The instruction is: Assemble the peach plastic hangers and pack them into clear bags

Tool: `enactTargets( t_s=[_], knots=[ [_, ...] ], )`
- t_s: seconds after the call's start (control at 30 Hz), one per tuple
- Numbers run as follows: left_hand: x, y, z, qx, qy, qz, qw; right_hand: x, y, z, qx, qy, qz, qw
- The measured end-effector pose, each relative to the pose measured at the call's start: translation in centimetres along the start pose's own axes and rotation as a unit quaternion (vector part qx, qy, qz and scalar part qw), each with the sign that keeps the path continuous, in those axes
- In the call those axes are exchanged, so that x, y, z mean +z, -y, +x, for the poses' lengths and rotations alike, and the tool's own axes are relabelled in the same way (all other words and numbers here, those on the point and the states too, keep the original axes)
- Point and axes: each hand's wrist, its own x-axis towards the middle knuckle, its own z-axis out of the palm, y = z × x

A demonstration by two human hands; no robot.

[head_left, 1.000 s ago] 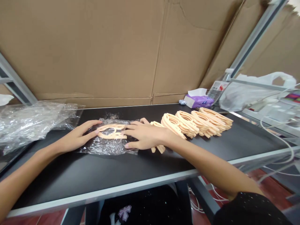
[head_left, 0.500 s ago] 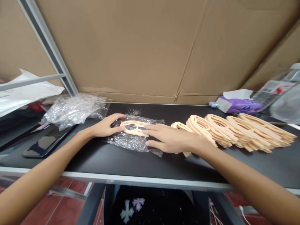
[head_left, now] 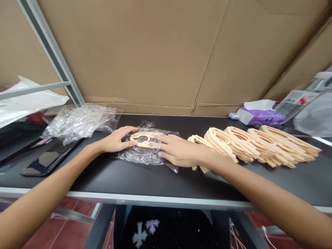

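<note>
A pale wooden cut-out piece (head_left: 140, 138) with a round opening lies flat at a clear plastic bag (head_left: 140, 155) on the dark table; I cannot tell how much of it is inside. My left hand (head_left: 118, 140) rests at the bag's left side, thumb and fingers apart, its thumb tip at the piece's left end. From the right, my right hand (head_left: 180, 150) lies with fingers stretched over the piece's right end and the bag, covering part of both. Just beyond that hand is a small stack of similar pieces (head_left: 198, 139), partly hidden by it.
Several leaning stacks of wooden pieces (head_left: 241, 140) stand on the right. A purple tissue pack (head_left: 261, 117) sits behind them. On the left are a pile of clear bags (head_left: 77, 121) and a dark phone (head_left: 44, 162). Cardboard (head_left: 145, 52) walls the back.
The wooden piece has shifted slightly left between my hands, and my right hand has followed it left. My left hand stays nearly in place. The whole view has also drifted a little.
</note>
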Motion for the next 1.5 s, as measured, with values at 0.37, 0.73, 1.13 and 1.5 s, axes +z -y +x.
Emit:
enactTargets(
  t_s=[0.37,0.73,1.13,1.5],
  knots=[
    [0.5,0.9,0.3,0.023,-0.002,0.023,0.999,-0.5,0.9,0.8,0.058,0.066,-0.044,0.995],
    [0.3,0.9,0.3,0.016,0.005,0.032,0.999,-1.1,0.2,1.2,0.047,0.019,-0.010,0.999],
    [0.4,0.9,0.5,0.000,-0.001,0.032,0.999,-3.0,3.8,-9.6,0.296,-0.138,-0.253,0.910],
    [0.3,0.9,0.6,0.006,0.000,0.034,0.999,1.2,6.3,-12.3,0.302,-0.209,-0.330,0.869]
  ],
)
